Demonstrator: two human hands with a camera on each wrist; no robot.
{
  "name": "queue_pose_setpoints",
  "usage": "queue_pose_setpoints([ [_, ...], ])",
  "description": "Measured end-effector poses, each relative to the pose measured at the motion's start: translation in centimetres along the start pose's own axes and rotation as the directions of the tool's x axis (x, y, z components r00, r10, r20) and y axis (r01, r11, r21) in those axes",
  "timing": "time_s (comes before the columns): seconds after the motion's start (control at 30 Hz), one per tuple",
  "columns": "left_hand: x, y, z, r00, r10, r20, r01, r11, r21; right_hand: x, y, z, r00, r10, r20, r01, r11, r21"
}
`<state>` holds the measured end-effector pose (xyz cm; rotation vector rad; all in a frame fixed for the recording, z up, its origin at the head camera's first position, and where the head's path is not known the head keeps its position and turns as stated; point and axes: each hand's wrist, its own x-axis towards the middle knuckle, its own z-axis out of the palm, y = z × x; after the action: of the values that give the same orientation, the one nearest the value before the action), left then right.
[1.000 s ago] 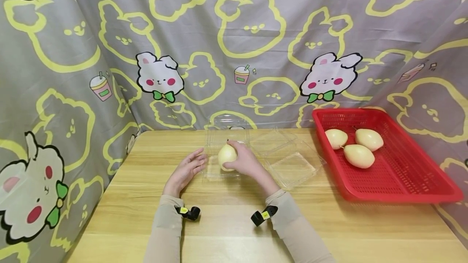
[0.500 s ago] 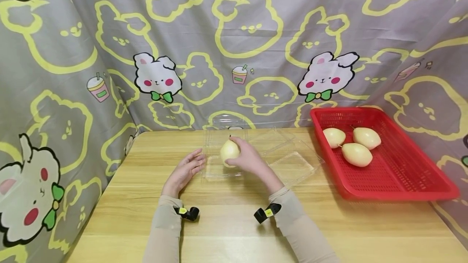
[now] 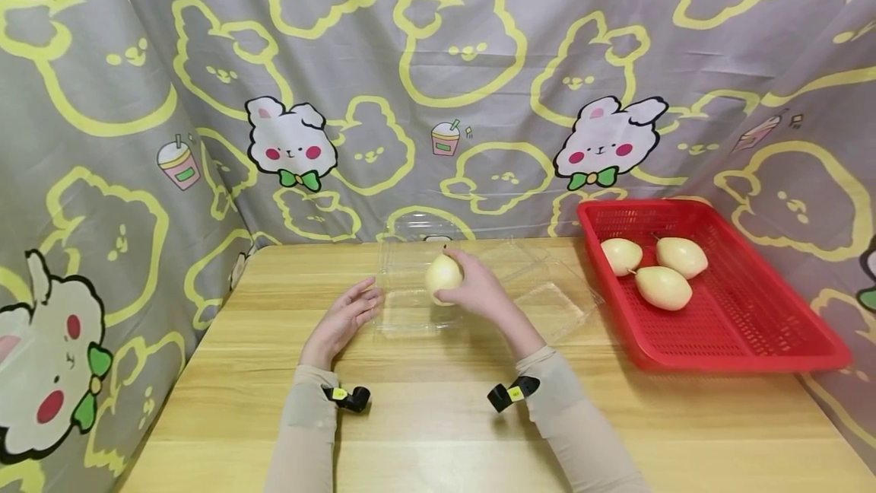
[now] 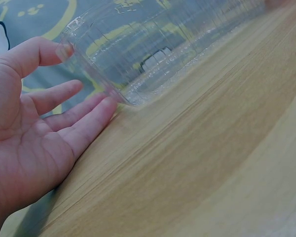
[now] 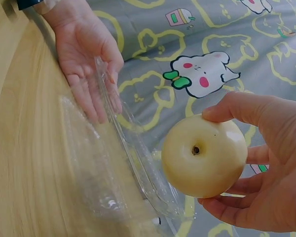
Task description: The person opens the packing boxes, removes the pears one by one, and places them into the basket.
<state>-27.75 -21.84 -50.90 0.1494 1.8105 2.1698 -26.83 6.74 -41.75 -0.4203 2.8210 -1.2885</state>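
Note:
In the head view my right hand [image 3: 479, 294] grips a pale yellow pear [image 3: 443, 280] between thumb and fingers, above the right part of an open clear plastic clamshell box [image 3: 404, 318]. The right wrist view shows the pear [image 5: 204, 155] end-on, raised clear of the box [image 5: 133, 153]. My left hand [image 3: 342, 322] is at the box's left side. Its fingers are fairly straight, and in the left wrist view fingertips [image 4: 108, 102] touch the box wall [image 4: 138, 64]. The box's lid [image 3: 420, 230] stands up at the back.
A second clear plastic box [image 3: 554, 306] lies open to the right. Beyond it a red perforated basket [image 3: 753, 326] contains three more pears [image 3: 664, 289]. A patterned grey curtain [image 3: 479, 82] hangs behind the wooden table [image 3: 424, 432].
My right hand has moved to the right and slightly up with the pear still in its grip. The left hand stays beside the box. The whole head view has shifted slightly.

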Motion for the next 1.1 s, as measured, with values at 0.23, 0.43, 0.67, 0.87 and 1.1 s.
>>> queue_pose_setpoints([
  [0.23,-0.1,0.1,0.0,1.000,-0.007,0.011,0.007,1.000,-0.003,-0.3,0.5,-1.0,1.000,-0.012,-0.013,0.012,1.000,-0.002],
  [0.43,-0.6,1.0,0.5,0.999,-0.016,0.031,0.016,1.000,0.003,-0.4,1.3,-2.0,1.000,-0.005,-0.016,0.005,1.000,-0.004],
  [0.67,-1.0,1.6,0.8,0.999,-0.024,0.040,0.023,1.000,0.011,-1.0,1.9,-3.1,0.999,0.000,-0.038,0.000,1.000,0.007],
  [0.87,-1.0,1.6,0.9,0.999,-0.027,0.044,0.027,1.000,0.003,-1.4,2.4,-4.0,0.998,0.004,-0.065,-0.004,1.000,0.005],
  [1.1,-1.0,1.5,0.8,0.999,-0.020,0.048,0.020,1.000,0.007,-1.8,2.9,-5.2,0.997,0.003,-0.080,-0.004,1.000,-0.013],
])
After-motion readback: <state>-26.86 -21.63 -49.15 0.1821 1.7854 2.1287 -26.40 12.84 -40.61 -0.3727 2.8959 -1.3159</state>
